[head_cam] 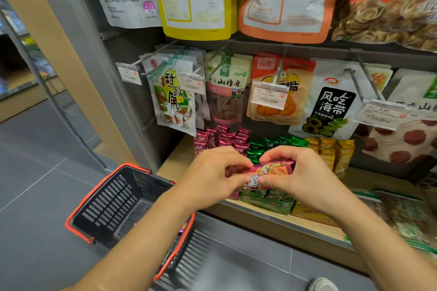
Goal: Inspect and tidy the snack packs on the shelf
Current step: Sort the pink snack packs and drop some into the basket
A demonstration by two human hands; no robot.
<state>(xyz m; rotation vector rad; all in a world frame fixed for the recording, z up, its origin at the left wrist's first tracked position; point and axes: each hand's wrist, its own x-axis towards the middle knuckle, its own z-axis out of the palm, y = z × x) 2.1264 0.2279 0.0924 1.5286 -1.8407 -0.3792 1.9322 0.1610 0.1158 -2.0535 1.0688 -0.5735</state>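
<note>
A small pink and orange snack pack [269, 171] is held level just in front of the wooden shelf [175, 160]. My left hand [212, 178] pinches its left end and my right hand [293, 172] grips its right end, thumb on the front. Behind my hands stand rows of small packs: pink ones [221, 138], green ones [267, 145] and yellow ones [331, 153]. A green display box [264, 202] sits under the held pack at the shelf's front edge.
A black shopping basket [123, 203] with orange rim stands on the grey floor, below my left forearm. Bags hang on metal hooks above the shelf, with price tags [269, 94] sticking out. More packs lie at the right on the shelf. A shoe [321, 284] shows at the bottom.
</note>
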